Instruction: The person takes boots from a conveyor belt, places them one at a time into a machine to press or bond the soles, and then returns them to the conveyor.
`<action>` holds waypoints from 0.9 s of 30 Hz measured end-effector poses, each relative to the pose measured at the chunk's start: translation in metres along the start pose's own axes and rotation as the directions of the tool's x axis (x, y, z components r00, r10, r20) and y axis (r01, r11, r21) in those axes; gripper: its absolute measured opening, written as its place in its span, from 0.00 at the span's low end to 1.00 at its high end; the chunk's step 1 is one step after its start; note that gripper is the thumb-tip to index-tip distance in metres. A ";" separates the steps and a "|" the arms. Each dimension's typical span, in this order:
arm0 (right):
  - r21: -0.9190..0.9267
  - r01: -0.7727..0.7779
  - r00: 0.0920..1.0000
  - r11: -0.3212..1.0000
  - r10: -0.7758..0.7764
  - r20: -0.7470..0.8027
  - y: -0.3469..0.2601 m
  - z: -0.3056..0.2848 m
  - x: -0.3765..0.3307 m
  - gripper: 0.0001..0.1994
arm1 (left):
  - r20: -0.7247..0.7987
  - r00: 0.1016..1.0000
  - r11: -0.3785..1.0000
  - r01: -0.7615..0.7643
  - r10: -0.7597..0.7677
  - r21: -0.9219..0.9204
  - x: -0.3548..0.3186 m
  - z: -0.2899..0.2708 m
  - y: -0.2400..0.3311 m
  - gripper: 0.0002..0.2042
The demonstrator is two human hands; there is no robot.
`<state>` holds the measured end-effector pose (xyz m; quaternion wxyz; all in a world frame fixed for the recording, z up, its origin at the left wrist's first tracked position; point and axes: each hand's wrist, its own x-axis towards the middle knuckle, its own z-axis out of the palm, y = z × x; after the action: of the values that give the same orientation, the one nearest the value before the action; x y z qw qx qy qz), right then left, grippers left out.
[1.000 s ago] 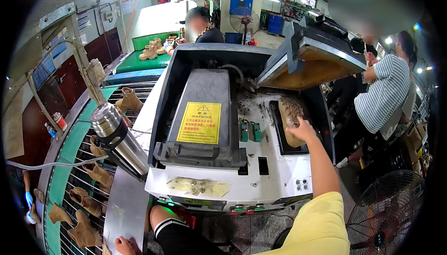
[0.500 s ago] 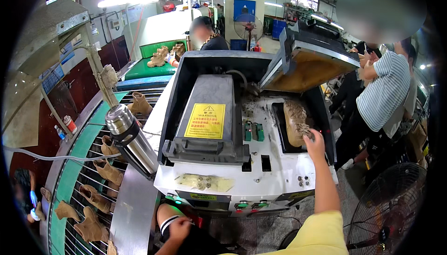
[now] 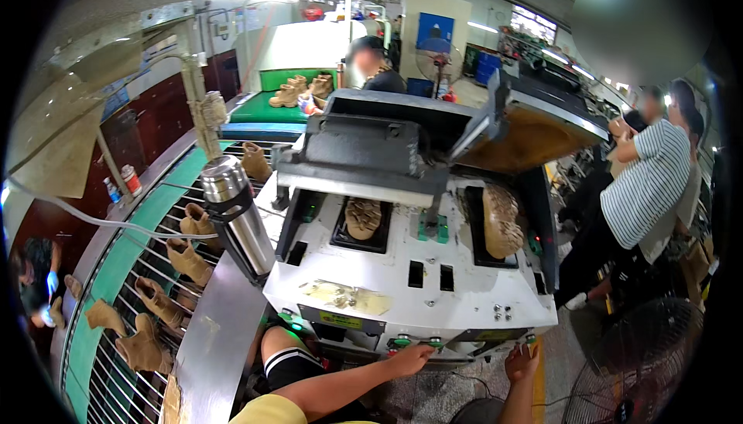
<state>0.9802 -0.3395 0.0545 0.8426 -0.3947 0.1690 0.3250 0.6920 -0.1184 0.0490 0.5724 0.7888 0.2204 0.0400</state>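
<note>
My left hand (image 3: pixel 409 360) is closed, its fingertips at a green push button (image 3: pixel 436 342) on the front of the white press machine (image 3: pixel 364 269). Nothing shows in its grip. My right hand (image 3: pixel 522 362) is curled below another green button (image 3: pixel 530 340) at the machine's right front corner, also without a visible object. A tan boot (image 3: pixel 501 221) lies sole up on a black pad at the right station, under a raised lid (image 3: pixel 534 134). At the left station, a second tan boot (image 3: pixel 363 217) sits sole up in a black tray (image 3: pixel 340 237), beneath a tilted grey lid (image 3: pixel 360 149).
Left of the machine, a steel thermos (image 3: pixel 240 223) stands beside a roller conveyor (image 3: pixel 116 347) holding several tan boots. A co-worker (image 3: pixel 375 68) is at a green bench (image 3: pixel 267 111) with more boots. People stand at right, near a black floor fan (image 3: pixel 635 362).
The left lid has swung up, uncovering a boot. My right hand has left the right boot and dropped to the front panel. My left hand has moved from my lap to a button.
</note>
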 end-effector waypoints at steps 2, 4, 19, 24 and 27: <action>-0.048 0.168 0.984 0.985 -0.170 -0.056 0.003 -0.043 0.016 0.22 | 0.084 0.996 0.999 0.031 -0.029 -0.030 -0.010 -0.001 -0.006 0.17; -0.039 0.291 0.942 0.956 -0.294 -0.164 -0.010 -0.063 0.033 0.22 | 0.115 0.993 0.998 0.005 0.001 -0.058 -0.015 0.004 -0.020 0.17; -0.685 0.723 0.681 0.091 0.076 0.728 0.166 0.082 -0.115 0.09 | -0.052 0.998 1.000 0.026 -0.027 -0.013 -0.077 -0.044 -0.056 0.15; -0.300 0.953 0.294 -0.033 -0.112 0.949 0.236 0.291 -0.147 0.25 | -0.474 0.854 0.942 0.052 -0.214 -0.333 -0.188 -0.104 -0.102 0.13; -0.371 0.901 0.315 -0.226 -0.247 0.916 0.272 0.430 -0.111 0.43 | -0.716 0.620 0.931 0.071 -0.322 -0.358 -0.253 -0.139 -0.135 0.11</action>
<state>0.7259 0.0775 0.2353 0.4510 -0.7135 -0.5343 -0.0442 0.3800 -0.0608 0.0198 0.5369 0.5735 0.5184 0.3378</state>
